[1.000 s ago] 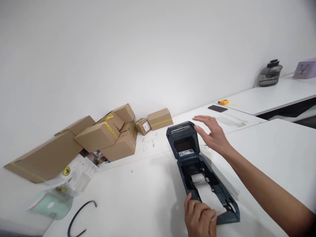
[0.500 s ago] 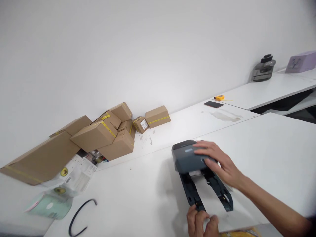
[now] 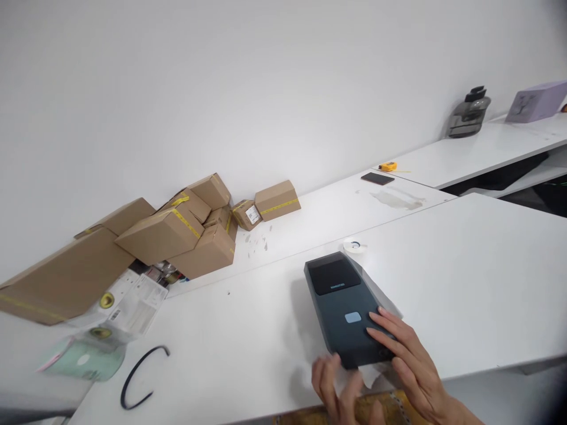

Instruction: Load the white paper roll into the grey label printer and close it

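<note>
A label printer [image 3: 342, 304] sits near the front edge of the white surface [image 3: 221, 366], its lid lying down over the body. The right hand [image 3: 410, 357] rests on the near right corner, fingers slightly spread and clamped on nothing. The left hand [image 3: 334, 389] is blurred at the front edge; whether its grip is apart or closed on the white paper [image 3: 371, 376] there cannot be told. Lowering the lid appears done; whether latching is left cannot be judged.
</note>
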The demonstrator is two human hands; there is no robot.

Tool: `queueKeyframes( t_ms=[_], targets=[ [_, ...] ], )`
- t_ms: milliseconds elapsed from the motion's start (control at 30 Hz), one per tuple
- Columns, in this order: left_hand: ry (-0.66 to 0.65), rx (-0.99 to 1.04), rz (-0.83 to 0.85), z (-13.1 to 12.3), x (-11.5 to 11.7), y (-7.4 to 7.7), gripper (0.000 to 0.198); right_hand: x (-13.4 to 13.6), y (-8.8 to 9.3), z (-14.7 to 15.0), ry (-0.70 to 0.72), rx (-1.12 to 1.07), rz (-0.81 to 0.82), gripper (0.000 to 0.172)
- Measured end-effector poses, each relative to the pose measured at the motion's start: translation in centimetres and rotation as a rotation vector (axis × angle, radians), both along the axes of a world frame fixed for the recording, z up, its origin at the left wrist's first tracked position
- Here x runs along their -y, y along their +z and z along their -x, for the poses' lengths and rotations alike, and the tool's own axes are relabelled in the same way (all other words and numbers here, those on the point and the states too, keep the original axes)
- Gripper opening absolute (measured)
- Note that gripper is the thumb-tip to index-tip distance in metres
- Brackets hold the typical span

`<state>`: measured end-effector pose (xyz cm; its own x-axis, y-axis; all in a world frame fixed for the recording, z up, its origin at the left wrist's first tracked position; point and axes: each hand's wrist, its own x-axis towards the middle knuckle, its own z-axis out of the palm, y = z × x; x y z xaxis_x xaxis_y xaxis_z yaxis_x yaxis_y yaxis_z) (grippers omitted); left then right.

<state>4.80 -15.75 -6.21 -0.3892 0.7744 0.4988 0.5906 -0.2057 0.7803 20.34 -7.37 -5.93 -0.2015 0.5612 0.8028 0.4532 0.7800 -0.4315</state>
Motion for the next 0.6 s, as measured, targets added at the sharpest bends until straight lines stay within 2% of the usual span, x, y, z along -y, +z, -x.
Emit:
queueKeyframes(
  t_ms=[67,133,233,333,433,600],
  targets=[
    [-0.005,0.219,0.050,-0.1,-1.4,1.7,0.051,0.0,-0.4,0.1,0.013,-0.029,0.017,0.045],
    [-0.061,0.433,0.184,-0.1,-3.2,3.0,0.063,-0.3,-0.8,0.0,0.027,-0.022,0.022,0.045],
    [-0.171,0.606,0.316,0.1,-5.1,3.5,0.070,-0.6,-1.6,0.1,0.031,-0.016,0.017,0.046],
    [-0.155,0.586,0.311,0.3,-5.6,2.7,0.069,-0.6,-2.5,0.4,0.025,-0.046,-0.002,0.046],
    [-0.126,0.544,0.295,0.5,-5.6,2.1,0.070,-0.3,-3.0,0.9,0.014,-0.131,0.049,0.045],
    [-0.146,0.486,0.279,0.8,-6.1,2.7,0.071,-0.4,-2.4,0.8,0.021,-0.124,0.037,0.047]
  ],
)
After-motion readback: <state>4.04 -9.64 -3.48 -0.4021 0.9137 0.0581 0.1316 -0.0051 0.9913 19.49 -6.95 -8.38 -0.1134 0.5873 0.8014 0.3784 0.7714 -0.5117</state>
